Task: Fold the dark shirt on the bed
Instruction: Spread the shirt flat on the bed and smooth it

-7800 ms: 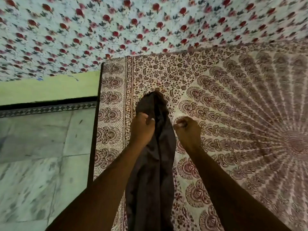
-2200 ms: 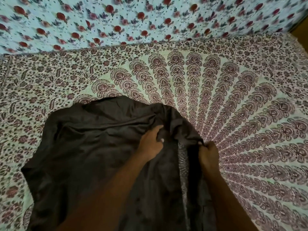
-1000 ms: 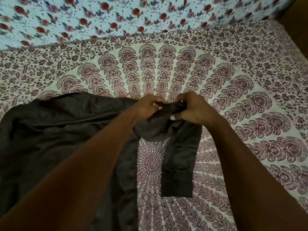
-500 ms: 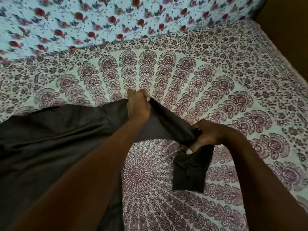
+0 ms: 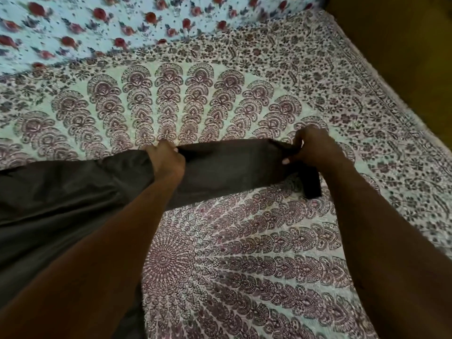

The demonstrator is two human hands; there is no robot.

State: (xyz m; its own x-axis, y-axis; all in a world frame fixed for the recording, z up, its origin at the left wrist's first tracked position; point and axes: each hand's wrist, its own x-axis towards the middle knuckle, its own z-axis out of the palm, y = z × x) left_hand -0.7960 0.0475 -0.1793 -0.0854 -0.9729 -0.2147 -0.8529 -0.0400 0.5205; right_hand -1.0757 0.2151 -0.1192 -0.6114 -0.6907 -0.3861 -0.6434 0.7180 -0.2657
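The dark shirt (image 5: 53, 204) lies spread over the left half of the bed (image 5: 220, 99), which wears a maroon mandala-print sheet. One sleeve (image 5: 227, 172) stretches out to the right, held taut just above the sheet. My left hand (image 5: 166, 160) grips the sleeve near the shoulder. My right hand (image 5: 313, 148) pinches it near the cuff (image 5: 310, 184), which folds down and hangs below the hand. The shirt's lower part runs out of view at the bottom left, under my left forearm.
A light blue cloth with red roses (image 5: 122, 23) lies along the far side of the bed. The bed's right edge (image 5: 391, 99) meets a dark yellow-brown surface (image 5: 403, 33). Bare patterned sheet fills the space below and right of the sleeve.
My right hand has drawn the sleeve out to the right and upward, straightening it. My left hand keeps its hold near the shoulder. The view has turned a little to the right.
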